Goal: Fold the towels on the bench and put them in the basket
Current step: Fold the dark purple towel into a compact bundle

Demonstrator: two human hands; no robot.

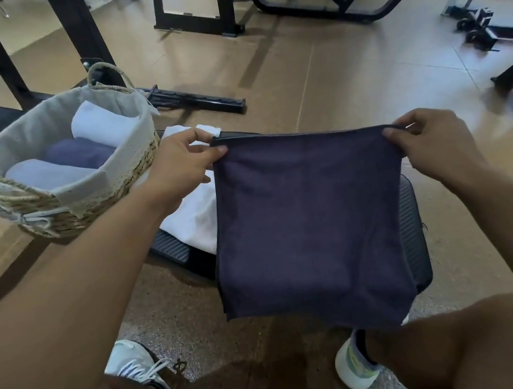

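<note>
Both hands pinch the dark towel (311, 229) by its top corners: left hand (178, 168), right hand (431, 141).
It hangs doubled, smooth, over the bench (414, 236).

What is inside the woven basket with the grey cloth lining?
Three rolled towels lie inside the woven basket: a white towel, a navy towel and a pale grey towel. Anything beneath them is hidden.

The held towel (310, 226) is dark navy, over a white towel (192, 224) on the ribbed black bench (413, 230). The basket (88, 200) is tan weave, lined grey, holding white, navy and pale-grey rolls.
</note>
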